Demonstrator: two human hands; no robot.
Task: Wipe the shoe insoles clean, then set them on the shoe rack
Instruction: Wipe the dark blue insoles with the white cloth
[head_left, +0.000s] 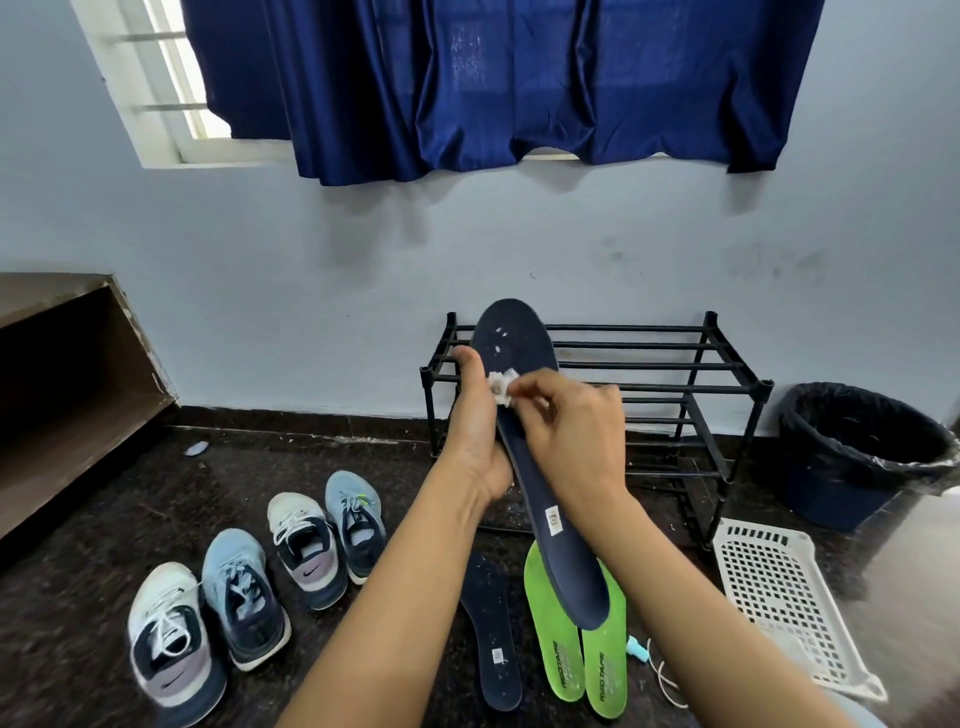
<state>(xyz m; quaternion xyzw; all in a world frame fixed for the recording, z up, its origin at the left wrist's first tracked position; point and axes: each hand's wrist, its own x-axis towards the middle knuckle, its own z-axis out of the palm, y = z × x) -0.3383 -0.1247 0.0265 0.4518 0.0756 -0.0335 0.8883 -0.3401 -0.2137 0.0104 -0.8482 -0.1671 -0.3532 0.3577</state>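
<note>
A long navy insole (522, 343) is held up in front of me, toe end pointing away. My left hand (475, 421) grips its left edge from behind, thumb on the front. My right hand (576, 423) pinches a small white wipe (503, 385) against the insole's middle. White specks dot the toe end. On the dark floor below lie a second navy insole (493, 631) and two green insoles (558, 644), side by side. The black metal shoe rack (675, 364) stands against the wall behind the held insole, its shelves bare.
Several sneakers (244, 592) sit in a row on the floor at the left. A white perforated plastic basket (779, 587) lies at the right, a dark lined bin (862, 452) behind it. A brown wooden shelf (67, 395) is far left. A small blue item with a white cord (638, 649) lies beside the green insoles.
</note>
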